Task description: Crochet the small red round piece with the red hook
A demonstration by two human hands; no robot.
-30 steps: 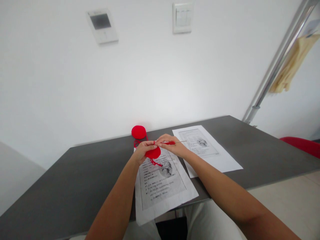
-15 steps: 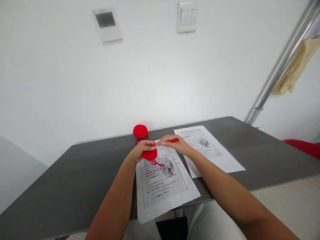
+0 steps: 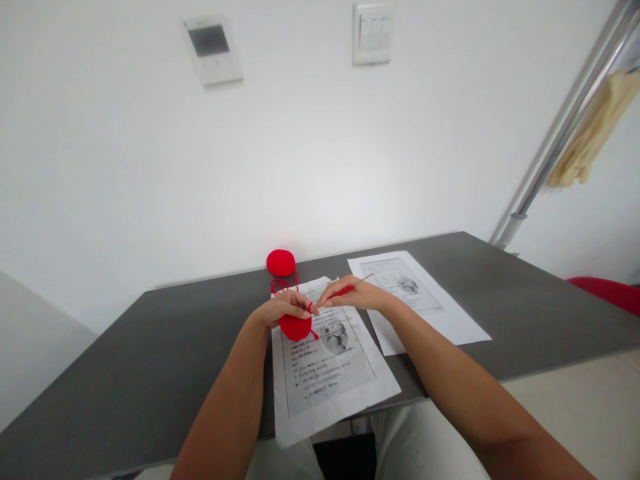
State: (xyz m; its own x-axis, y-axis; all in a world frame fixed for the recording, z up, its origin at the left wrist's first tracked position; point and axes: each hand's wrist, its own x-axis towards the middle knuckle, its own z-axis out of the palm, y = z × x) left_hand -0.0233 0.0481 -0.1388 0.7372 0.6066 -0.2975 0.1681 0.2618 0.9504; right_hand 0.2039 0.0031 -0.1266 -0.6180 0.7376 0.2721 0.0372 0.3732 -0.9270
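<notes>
A round piece of red crochet (image 3: 296, 328) hangs from my left hand (image 3: 284, 308), whose thumb and fingers pinch its upper edge. Between the fingers of my right hand (image 3: 350, 292) is a crochet hook (image 3: 343, 291) with a red grip and a thin metal shaft. Its left end meets the red yarn beside my left fingertips; the stitch itself is too small to make out. A loose yarn tail dangles at the piece's right side. Behind my left hand, a ball of red yarn (image 3: 281, 263) rests against the wall, with a strand running down toward my hands.
Under my hands lies a creased printed sheet (image 3: 330, 393) overhanging the front edge of the dark table (image 3: 200, 347). A second printed sheet (image 3: 440, 320) lies to the right. The white wall (image 3: 320, 147) stands behind the table, and a metal pole (image 3: 560, 140) rises at the right.
Both hands have come slightly down toward me, the crochet piece moving with them. The hook has tilted, its left end lower. The yarn ball and sheets have stayed put.
</notes>
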